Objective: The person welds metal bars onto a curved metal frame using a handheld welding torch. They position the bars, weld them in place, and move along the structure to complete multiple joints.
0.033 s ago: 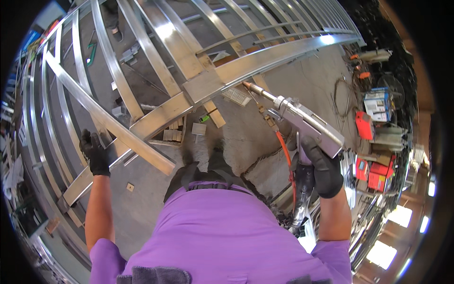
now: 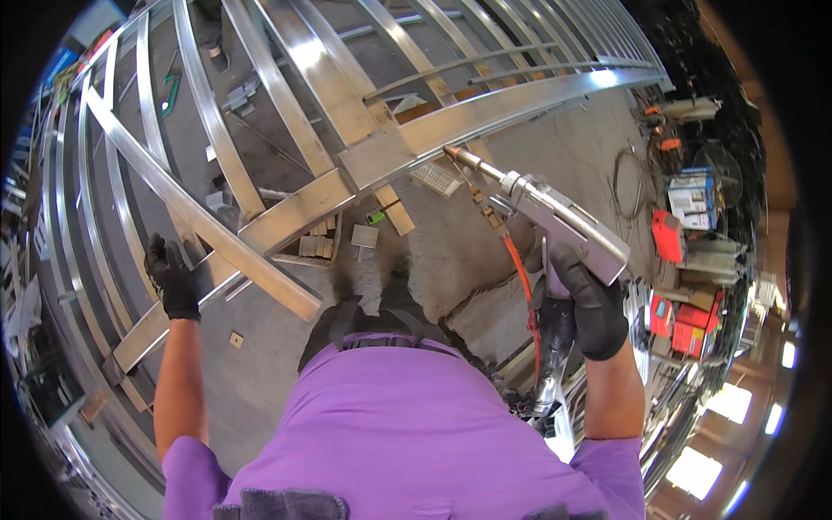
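Metal frame [image 2: 286, 95]: bright silver, parallel slats [image 2: 214, 121] running back from a wide rail [image 2: 485, 117] on the near edge. Loose or fixed, cannot tell: one straight bar [image 2: 199, 212] crosses aslant over the rail's left part, its end jutting past the near edge. Welding gun [image 2: 568, 227]: silver-grey boxy body, slim barrel, copper-coloured nozzle [image 2: 464, 159]; tilted, tip at the near edge, contact unclear. Orange hose [image 2: 517, 269] hangs below the barrel, alongside the grip [image 2: 555, 282].

I can't see the whole silver metal gun [image 2: 576, 229]: the black-gloved right hand [image 2: 594, 308] hides its grip partly.
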`<state>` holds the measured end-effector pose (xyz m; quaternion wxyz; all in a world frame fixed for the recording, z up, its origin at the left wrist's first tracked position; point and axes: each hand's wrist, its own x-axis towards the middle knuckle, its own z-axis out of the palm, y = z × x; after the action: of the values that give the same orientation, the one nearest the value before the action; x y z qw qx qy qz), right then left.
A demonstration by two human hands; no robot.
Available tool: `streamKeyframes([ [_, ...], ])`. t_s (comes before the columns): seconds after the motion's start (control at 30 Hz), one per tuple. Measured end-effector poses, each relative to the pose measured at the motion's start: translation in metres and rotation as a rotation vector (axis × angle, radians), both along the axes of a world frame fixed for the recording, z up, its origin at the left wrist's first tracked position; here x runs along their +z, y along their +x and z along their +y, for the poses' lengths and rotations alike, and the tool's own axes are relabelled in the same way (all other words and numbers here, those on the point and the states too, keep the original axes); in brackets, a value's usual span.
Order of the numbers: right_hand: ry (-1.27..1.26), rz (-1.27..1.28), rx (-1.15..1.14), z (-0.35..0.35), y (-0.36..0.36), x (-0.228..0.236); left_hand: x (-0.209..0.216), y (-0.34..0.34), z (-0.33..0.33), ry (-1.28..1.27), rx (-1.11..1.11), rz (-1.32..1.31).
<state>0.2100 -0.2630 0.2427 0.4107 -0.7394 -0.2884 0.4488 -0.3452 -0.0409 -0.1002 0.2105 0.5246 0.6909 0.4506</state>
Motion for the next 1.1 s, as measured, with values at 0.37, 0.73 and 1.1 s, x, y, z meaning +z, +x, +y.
streamKeyframes([
  [0.37,-0.068,0.096,0.240,0.077,0.052,-0.039,0.016,0.009,-0.010,-0.025,0.037,0.311],
  [0.73,-0.076,0.144,0.254,0.094,0.068,-0.061,0.025,0.015,-0.010,-0.062,0.049,0.415],
  [1.1,-0.051,0.103,0.303,0.098,0.071,-0.066,0.028,0.020,-0.010,-0.062,0.064,0.445],
])
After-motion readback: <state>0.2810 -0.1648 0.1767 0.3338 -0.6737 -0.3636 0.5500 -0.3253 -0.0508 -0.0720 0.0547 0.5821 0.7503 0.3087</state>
